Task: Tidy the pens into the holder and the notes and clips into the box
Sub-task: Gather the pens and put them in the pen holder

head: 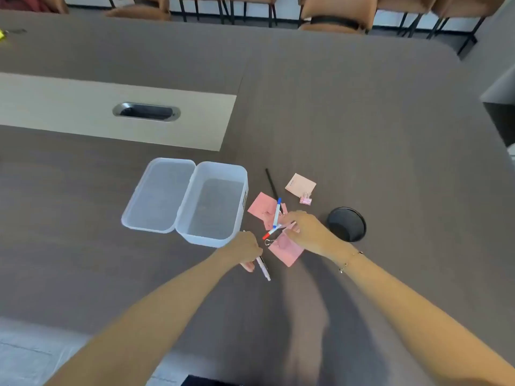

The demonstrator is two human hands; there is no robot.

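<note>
Two bare forearms are reaching in from six o'clock over the dark bench; the left hand is closing its grip around a white pen, whose long axis is running from eleven to five o'clock; the right hand is pinching a red-capped pen, lying roughly from eight to two o'clock, its cap pointing away from the holder. The black holder is standing just beside the right wrist at three o'clock, so the right hand looks the nearer for the drop; the pen will likely need swinging upright first. A blue-capped pen and a black pen are lying at twelve o'clock across pink notes; a pink clip is sitting on a paler note. The open clear box, seemingly empty, is waiting at ten o'clock, lid alongside; open bench is surrounding the cluster, edges well apart.
</note>
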